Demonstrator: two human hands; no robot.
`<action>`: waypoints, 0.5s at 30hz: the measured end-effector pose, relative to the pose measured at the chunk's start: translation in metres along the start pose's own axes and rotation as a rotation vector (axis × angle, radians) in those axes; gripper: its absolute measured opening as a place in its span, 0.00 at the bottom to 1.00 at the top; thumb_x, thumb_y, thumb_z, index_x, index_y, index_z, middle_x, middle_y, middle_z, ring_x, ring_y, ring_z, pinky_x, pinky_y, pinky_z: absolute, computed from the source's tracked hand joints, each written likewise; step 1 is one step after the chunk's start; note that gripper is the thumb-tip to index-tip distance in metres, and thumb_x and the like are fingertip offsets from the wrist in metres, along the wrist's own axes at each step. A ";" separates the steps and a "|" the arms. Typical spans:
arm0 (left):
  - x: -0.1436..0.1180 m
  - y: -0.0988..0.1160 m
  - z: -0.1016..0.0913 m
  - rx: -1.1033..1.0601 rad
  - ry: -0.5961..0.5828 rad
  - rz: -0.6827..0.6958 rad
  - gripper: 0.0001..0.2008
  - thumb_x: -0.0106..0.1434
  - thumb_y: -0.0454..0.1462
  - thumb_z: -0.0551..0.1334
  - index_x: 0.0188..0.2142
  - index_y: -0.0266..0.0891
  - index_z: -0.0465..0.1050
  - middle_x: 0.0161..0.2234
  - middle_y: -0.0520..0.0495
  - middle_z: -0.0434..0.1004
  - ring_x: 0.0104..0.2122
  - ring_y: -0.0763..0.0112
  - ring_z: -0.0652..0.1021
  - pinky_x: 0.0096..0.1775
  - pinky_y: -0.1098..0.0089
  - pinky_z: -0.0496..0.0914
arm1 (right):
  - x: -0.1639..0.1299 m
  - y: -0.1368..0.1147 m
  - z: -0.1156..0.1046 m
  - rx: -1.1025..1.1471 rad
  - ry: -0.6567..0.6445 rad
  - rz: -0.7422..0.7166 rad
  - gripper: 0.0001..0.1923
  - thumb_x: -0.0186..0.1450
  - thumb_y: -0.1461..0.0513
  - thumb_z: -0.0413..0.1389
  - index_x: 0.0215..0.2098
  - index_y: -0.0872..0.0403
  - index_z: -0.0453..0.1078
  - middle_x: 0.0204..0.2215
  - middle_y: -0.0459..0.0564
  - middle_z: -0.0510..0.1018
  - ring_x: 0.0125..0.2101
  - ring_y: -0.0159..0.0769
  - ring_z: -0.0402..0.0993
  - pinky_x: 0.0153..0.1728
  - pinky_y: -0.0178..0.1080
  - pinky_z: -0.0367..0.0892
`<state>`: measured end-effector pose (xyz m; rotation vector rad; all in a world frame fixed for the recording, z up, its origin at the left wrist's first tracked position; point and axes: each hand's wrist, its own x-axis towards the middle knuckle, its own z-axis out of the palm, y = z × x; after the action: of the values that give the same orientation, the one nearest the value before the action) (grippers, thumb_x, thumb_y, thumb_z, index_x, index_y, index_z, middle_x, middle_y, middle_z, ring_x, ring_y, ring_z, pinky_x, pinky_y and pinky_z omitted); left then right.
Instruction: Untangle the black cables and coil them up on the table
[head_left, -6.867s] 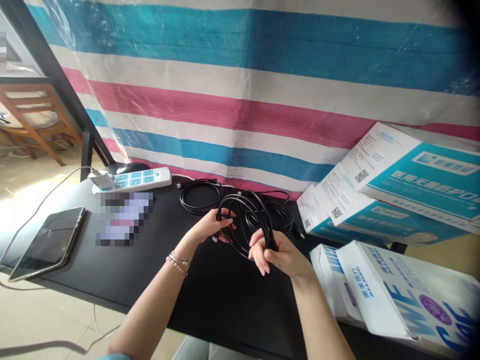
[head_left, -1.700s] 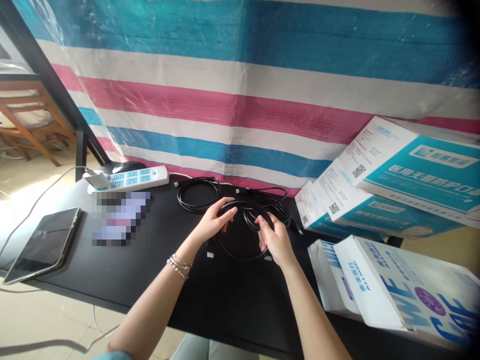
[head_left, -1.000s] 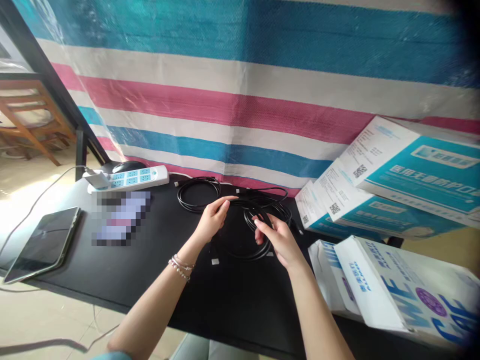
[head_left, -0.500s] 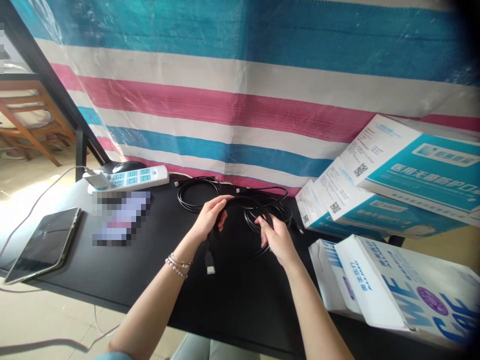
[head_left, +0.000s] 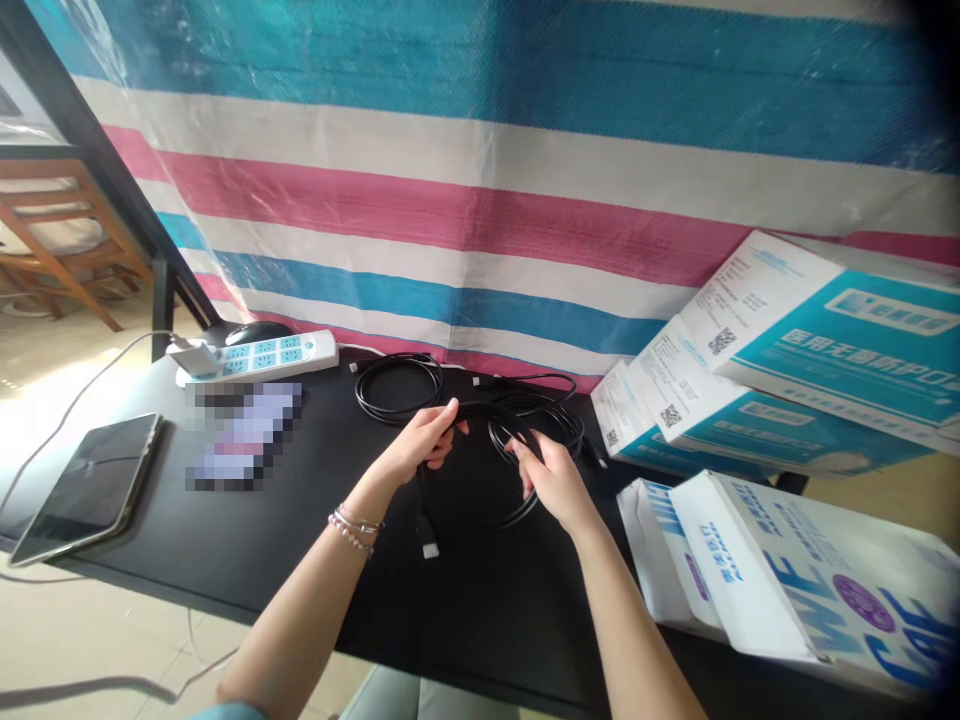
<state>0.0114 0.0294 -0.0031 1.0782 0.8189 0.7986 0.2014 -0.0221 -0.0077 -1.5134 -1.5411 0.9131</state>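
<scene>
Both hands hold 1 looped black cable [head_left: 480, 470] just above the black table [head_left: 225, 520] – the left hand [head_left: 420, 450] curls its fingers around the loop's left side, the right hand [head_left: 551, 480] pinches its right side – and a plug [head_left: 429, 548] hangs below.

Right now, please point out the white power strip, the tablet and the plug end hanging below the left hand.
white power strip [head_left: 271, 356], head view, top face.
tablet [head_left: 90, 485], head view, screen middle.
plug end [head_left: 429, 549], head view, pale tip.

Makeshift workroom: tarp [head_left: 480, 200] backdrop, stacked cartons [head_left: 787, 360]
</scene>
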 end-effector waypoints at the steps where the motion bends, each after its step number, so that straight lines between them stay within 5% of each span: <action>1: 0.001 -0.001 -0.001 -0.036 -0.007 -0.016 0.22 0.58 0.54 0.53 0.27 0.34 0.64 0.14 0.62 0.45 0.12 0.86 0.48 0.14 0.81 0.47 | 0.000 0.000 0.000 0.001 -0.002 -0.005 0.14 0.63 0.53 0.47 0.32 0.54 0.65 0.10 0.38 0.60 0.12 0.28 0.61 0.17 0.32 0.62; 9: 0.003 0.001 -0.011 -0.263 -0.167 -0.236 0.20 0.62 0.47 0.49 0.20 0.37 0.57 0.13 0.61 0.42 0.12 0.85 0.46 0.14 0.80 0.43 | 0.000 -0.002 0.000 0.028 -0.014 -0.003 0.15 0.62 0.52 0.49 0.33 0.55 0.67 0.12 0.39 0.64 0.12 0.28 0.62 0.16 0.31 0.61; 15: 0.004 -0.002 -0.009 -0.264 -0.178 -0.187 0.17 0.60 0.45 0.53 0.21 0.37 0.56 0.14 0.61 0.42 0.12 0.86 0.45 0.15 0.80 0.41 | 0.000 -0.003 -0.005 0.053 -0.030 0.011 0.14 0.59 0.51 0.53 0.31 0.54 0.67 0.14 0.40 0.67 0.13 0.29 0.65 0.16 0.31 0.62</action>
<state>0.0057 0.0361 -0.0078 0.8121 0.6332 0.6233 0.2043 -0.0228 -0.0034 -1.4781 -1.5193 0.9801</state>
